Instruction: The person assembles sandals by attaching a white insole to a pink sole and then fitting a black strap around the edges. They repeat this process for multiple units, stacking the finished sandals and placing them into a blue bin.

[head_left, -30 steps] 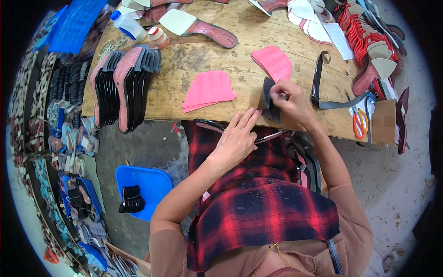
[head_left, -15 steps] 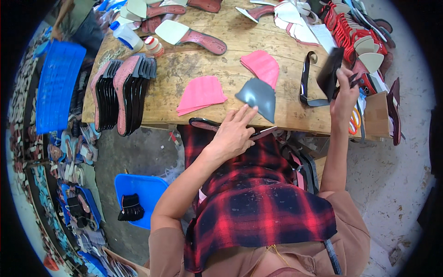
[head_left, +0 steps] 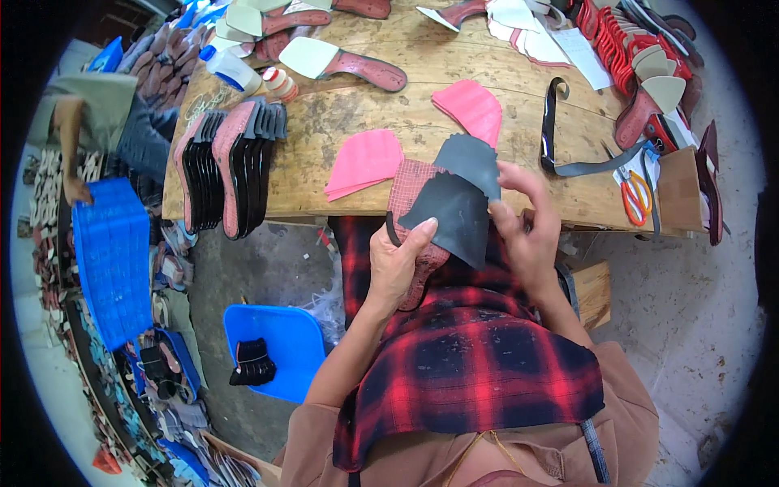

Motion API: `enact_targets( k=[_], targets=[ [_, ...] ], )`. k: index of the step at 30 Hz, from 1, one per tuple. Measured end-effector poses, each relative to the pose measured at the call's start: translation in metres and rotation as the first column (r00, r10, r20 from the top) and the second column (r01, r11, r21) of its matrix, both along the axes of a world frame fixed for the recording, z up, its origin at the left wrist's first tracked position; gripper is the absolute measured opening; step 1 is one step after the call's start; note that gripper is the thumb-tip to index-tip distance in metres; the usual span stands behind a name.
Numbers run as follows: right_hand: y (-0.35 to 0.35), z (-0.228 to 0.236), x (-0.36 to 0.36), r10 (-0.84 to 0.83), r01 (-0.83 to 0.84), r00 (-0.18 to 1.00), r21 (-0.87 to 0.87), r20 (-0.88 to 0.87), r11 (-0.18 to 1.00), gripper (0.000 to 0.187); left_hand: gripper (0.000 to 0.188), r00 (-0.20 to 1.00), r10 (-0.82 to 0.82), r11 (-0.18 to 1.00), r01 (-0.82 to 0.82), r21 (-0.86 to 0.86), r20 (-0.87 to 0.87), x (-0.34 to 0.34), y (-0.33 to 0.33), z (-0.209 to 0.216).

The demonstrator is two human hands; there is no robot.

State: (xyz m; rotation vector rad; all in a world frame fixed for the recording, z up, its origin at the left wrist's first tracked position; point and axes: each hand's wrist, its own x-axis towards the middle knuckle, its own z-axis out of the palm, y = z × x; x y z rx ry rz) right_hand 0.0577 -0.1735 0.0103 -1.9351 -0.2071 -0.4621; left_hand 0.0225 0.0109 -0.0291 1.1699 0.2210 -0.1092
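My left hand (head_left: 394,261) is closed on a reddish, grid-patterned shoe insole (head_left: 412,180) with a dark edge, held tilted over my lap at the table's front edge. Across the insole lies a dark grey curved sheet piece (head_left: 456,213), pinned by the left thumb. My right hand (head_left: 529,231) is beside that piece's right edge, its thumb and forefinger apart; its other fingers are partly hidden. Just behind, a second grey curved piece (head_left: 469,158) rests on the table. Pink curved pieces lie near it, some to the left (head_left: 365,162) and some behind (head_left: 472,109).
On the wooden table (head_left: 300,178) stand rows of insoles (head_left: 231,166) at left, a white bottle (head_left: 231,67) and a small jar (head_left: 280,84). A black strip (head_left: 550,122) and orange-handled scissors (head_left: 635,199) lie right. Another person's hand (head_left: 79,191) holds a blue crate (head_left: 114,260).
My right hand has come in from the right, no longer gripping the dark item there. My left hand has lifted the insole from my lap, and a grey piece now lies on it.
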Motion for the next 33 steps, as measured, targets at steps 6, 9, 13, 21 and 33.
enact_targets(
  k=[6,9,13,21,33],
  targets=[
    [-0.004,-0.043,0.009,0.664,0.163,0.583,0.868,-0.469,0.47,0.014,0.031,0.995,0.095,0.987,-0.097,0.13,0.02,-0.002,0.013,-0.019],
    [-0.001,-0.027,0.023,0.654,0.156,0.585,0.857,-0.481,0.491,0.017,0.037,0.97,0.243,0.936,-0.232,-0.264,0.012,0.001,0.022,0.006],
    [-0.011,-0.015,0.037,0.717,-0.022,0.492,0.816,-0.494,0.578,0.02,0.033,0.976,-0.204,0.975,0.21,0.072,-0.076,-0.006,0.021,0.035],
    [-0.017,-0.006,0.043,0.753,-0.052,0.428,0.818,-0.5,0.573,0.023,0.028,0.934,-0.303,0.95,0.311,0.014,-0.191,0.008,0.015,0.032],
    [-0.014,-0.01,0.044,0.709,-0.066,0.486,0.788,-0.51,0.612,0.027,0.029,0.926,-0.303,0.952,0.306,-0.025,-0.225,0.015,0.018,0.018]
  ],
)
